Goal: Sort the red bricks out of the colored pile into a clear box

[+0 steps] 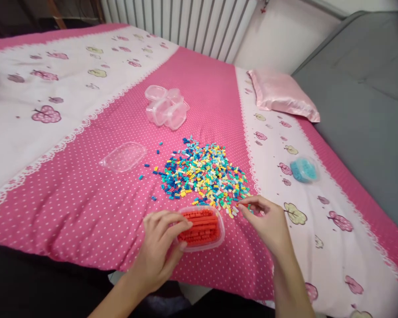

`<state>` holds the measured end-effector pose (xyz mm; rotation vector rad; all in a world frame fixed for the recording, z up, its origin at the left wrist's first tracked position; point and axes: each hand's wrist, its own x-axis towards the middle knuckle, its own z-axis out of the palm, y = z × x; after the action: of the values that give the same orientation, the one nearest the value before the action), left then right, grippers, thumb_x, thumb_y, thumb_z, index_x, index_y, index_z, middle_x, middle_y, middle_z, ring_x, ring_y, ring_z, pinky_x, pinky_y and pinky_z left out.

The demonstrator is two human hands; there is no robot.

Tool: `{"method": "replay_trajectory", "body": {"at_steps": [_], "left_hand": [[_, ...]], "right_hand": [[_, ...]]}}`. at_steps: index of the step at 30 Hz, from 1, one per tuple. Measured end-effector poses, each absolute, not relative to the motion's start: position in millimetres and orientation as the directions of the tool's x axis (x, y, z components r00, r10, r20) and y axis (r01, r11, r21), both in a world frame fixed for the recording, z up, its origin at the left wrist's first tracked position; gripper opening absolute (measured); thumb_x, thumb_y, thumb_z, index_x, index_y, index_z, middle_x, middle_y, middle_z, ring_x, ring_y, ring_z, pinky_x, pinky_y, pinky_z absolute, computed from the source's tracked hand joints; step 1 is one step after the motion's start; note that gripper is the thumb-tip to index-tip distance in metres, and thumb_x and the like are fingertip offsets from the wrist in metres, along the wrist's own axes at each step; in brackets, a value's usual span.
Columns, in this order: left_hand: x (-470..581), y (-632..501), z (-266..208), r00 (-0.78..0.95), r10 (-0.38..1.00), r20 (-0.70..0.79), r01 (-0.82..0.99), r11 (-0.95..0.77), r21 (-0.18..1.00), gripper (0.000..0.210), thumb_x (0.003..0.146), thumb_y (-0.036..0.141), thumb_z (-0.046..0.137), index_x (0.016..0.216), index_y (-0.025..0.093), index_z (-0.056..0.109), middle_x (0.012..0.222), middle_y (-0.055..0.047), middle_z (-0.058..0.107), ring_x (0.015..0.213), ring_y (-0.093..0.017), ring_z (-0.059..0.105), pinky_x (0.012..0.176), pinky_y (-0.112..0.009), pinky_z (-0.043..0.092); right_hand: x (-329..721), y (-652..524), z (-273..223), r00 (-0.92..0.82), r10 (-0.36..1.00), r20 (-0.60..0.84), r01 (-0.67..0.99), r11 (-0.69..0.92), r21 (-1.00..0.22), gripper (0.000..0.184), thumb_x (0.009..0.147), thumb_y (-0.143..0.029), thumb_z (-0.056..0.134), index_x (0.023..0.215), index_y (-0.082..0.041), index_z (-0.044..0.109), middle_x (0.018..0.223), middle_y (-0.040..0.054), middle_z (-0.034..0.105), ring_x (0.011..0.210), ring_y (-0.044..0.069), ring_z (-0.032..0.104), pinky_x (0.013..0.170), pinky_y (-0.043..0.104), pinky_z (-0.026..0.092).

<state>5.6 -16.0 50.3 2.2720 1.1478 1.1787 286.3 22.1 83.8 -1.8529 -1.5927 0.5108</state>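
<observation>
1. I'm seeing my left hand (161, 242) resting, half curled, over the left rim of a clear rounded plastic container (222, 232) at lower centre; I cannot tell whether it's gripping.
2. Rows of red plastic bricks (204, 226) are filling that container.
3. My right hand (268, 222), lower right, is pinching a tiny red brick (242, 204).
4. A multicoloured heap of small plastic bricks (212, 174) is lying mid-frame, just above the container.

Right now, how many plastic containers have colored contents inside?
2: the red-filled container at the left hand, and the blue-filled container on the pale strip at right. The overlapping clear containers farther back could hide another.
</observation>
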Motion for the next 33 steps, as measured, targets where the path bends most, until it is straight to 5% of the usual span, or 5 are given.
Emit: {"method": "replay_trajectory", "body": {"at_steps": [4,9,17,22,33], "left_hand": [[29.0,-11.6,73.0,0.273,0.777,0.567,0.51,-0.617,0.599,0.013,0.098,0.017,0.058,0.107,0.025,0.063,0.094,0.001,0.074,0.093,-0.019,0.063,0.092,-0.038,0.033],[39.1,-5.5,75.8,0.203,0.783,0.589,0.49,-0.602,0.631,0.006,0.098,0.022,0.063,0.093,0.025,0.066,0.083,0.005,0.075,0.079,-0.015,0.066,0.086,-0.036,0.034],[37.7,-5.8,67.5,0.207,0.758,0.618,0.467,-0.632,0.619,0.01,0.096,0.015,0.064,0.092,0.023,0.067,0.08,0.006,0.077,0.077,-0.014,0.068,0.088,-0.037,0.034],[38.5,-7.7,61.0,0.198,0.781,0.592,0.363,-0.619,0.696,0.016,0.089,0.008,0.07,0.097,0.022,0.067,0.086,0.002,0.077,0.081,-0.014,0.068,0.092,-0.036,0.046],[38.1,-6.1,65.0,0.157,0.837,0.525,0.353,-0.544,0.762,0.008,0.088,0.015,0.07,0.09,0.022,0.07,0.08,0.001,0.073,0.077,-0.015,0.066,0.091,-0.038,0.05]], "right_hand": [[239.2,-5.7,99.3,0.058,0.998,-0.01,0.411,-0.033,-0.911,0.003,0.078,-0.026,0.073,0.079,-0.023,0.074,0.079,0.0029,0.076,0.075,0.02,0.069,0.07,0.03,0.053],[202.1,-18.4,94.4,0.076,0.997,-0.027,0.193,-0.041,-0.98,0.005,0.077,-0.019,0.073,0.078,-0.024,0.073,0.075,-0.0002,0.074,0.067,0.015,0.067,0.063,0.025,0.053],[211.4,-19.7,95.7,0.034,0.998,-0.061,0.303,-0.068,-0.951,0.003,0.08,-0.024,0.076,0.082,-0.026,0.077,0.078,0.0001,0.075,0.072,0.017,0.067,0.068,0.029,0.054],[209.0,-22.4,99.0,0.08,0.995,0.067,0.44,0.025,-0.898,0.008,0.086,-0.031,0.073,0.087,-0.031,0.081,0.089,0.0023,0.076,0.083,0.021,0.069,0.078,0.034,0.056],[205.9,-31.8,91.8,0.115,0.99,-0.078,0.267,-0.107,-0.958,0.01,0.087,-0.028,0.071,0.092,-0.03,0.079,0.096,0.0019,0.08,0.088,0.022,0.076,0.083,0.035,0.061]]}}
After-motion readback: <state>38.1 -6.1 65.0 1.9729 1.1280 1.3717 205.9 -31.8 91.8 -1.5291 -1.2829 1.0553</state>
